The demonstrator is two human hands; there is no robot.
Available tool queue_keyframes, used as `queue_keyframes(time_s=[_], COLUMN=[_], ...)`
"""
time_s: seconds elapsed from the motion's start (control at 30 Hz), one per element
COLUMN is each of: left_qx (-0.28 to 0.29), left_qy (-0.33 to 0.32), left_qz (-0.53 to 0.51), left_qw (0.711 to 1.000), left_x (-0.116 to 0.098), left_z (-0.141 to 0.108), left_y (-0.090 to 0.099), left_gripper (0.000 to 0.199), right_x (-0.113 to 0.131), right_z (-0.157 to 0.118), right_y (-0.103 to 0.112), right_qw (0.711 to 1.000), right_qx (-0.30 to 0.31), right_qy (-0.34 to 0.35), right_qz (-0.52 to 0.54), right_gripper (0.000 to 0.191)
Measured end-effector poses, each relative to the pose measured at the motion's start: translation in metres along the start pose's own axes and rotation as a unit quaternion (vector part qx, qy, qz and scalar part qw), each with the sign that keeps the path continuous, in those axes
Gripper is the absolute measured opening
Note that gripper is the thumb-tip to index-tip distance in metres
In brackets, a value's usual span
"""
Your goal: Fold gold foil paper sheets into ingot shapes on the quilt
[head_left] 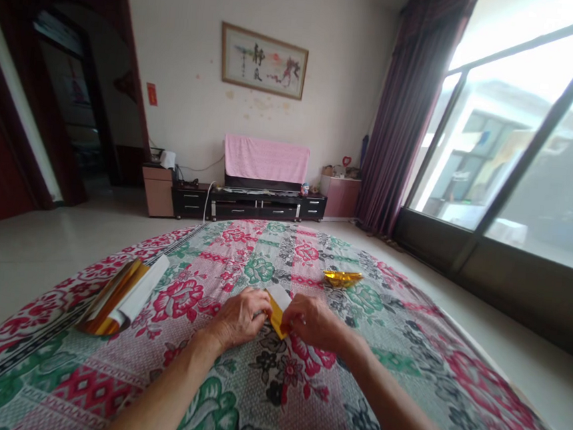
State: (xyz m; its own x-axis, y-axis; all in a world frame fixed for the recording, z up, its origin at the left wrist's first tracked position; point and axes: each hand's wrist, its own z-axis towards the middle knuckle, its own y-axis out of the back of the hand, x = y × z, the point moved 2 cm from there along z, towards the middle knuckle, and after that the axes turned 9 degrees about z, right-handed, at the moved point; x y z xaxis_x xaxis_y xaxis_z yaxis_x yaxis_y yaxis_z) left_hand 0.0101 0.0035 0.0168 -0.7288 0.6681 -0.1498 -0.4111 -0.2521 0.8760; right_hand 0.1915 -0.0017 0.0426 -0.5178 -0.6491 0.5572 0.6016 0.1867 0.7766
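Head view, left hand: my left hand [245, 315] pinches the near sheet's left edge.
Right hand: my right hand [310, 321] pinches its right edge.
Gold-and-white sheet [276, 313]: between my hands, over the flowered cloth [209, 409].
Folded gold piece [342, 279]: beyond my right hand.

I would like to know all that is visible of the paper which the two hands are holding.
The paper is small and folded, with one white area and one shiny gold-yellow area, narrowing toward its near end. It looks thin. It slants above the flowered cloth, between the left hand and right hand, whose fingers hold its sides and hide part of it.
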Motion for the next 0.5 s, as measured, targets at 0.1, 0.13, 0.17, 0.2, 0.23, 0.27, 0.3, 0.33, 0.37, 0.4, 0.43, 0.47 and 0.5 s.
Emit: queue_keyframes(time_s=[0.1,0.13,0.17,0.2,0.23,0.27,0.3,0.33,0.37,0.4,0.43,0.47,0.5], left_qx=[-0.007,-0.008,-0.01,-0.012,-0.014,-0.017,-0.02,-0.025,-0.03,-0.034,-0.037,-0.037,-0.037], left_qy=[0.008,0.01,0.012,0.014,0.018,0.024,0.032,0.042,0.052,0.06,0.067,0.07,0.07], left_qz=[-0.005,-0.01,-0.014,-0.018,-0.019,-0.017,-0.012,-0.004,0.004,0.013,0.02,0.026,0.029], left_qw=[1.0,1.0,1.0,1.0,1.0,0.999,0.999,0.999,0.998,0.998,0.997,0.997,0.996], left_x=[0.0,0.0,-0.001,-0.002,-0.004,-0.006,-0.008,-0.011,-0.014,-0.016,-0.019,-0.02,-0.022], left_z=[0.001,0.001,0.002,0.002,0.003,0.003,0.004,0.004,0.004,0.004,0.004,0.004,0.004], left_y=[0.0,0.0,0.001,0.001,0.002,0.002,0.002,0.002,0.001,0.001,0.0,0.0,-0.001], left_gripper=[0.017,0.015,0.013,0.011,0.01,0.009,0.009,0.01,0.011,0.012,0.011,0.011,0.01], right_x=[-0.006,-0.009,-0.01,-0.012,-0.013,-0.013,-0.014,-0.015,-0.015,-0.016,-0.017,-0.018,-0.019], right_z=[-0.003,-0.004,-0.004,-0.005,-0.006,-0.007,-0.008,-0.008,-0.009,-0.009,-0.01,-0.01,-0.01], right_y=[-0.002,-0.001,-0.001,0.0,0.0,0.001,0.001,0.001,0.0,0.0,-0.001,-0.001,-0.001], right_qw=[1.0,1.0,1.0,1.0,1.0,0.999,0.999,0.998,0.998,0.998,0.998,0.998,0.998], right_qx=[0.008,0.001,-0.007,-0.016,-0.028,-0.04,-0.05,-0.057,-0.062,-0.064,-0.065,-0.065,-0.066], right_qy=[-0.003,-0.003,-0.002,0.001,0.003,0.006,0.007,0.006,0.004,0.002,0.0,0.001,0.002], right_qz=[0.002,0.0,-0.003,-0.005,-0.007,-0.008,-0.007,-0.006,-0.005,-0.005,-0.005,-0.006,-0.007], right_gripper=[0.034,0.034,0.033,0.031,0.03,0.028,0.027,0.027,0.028,0.028,0.029,0.029,0.03])
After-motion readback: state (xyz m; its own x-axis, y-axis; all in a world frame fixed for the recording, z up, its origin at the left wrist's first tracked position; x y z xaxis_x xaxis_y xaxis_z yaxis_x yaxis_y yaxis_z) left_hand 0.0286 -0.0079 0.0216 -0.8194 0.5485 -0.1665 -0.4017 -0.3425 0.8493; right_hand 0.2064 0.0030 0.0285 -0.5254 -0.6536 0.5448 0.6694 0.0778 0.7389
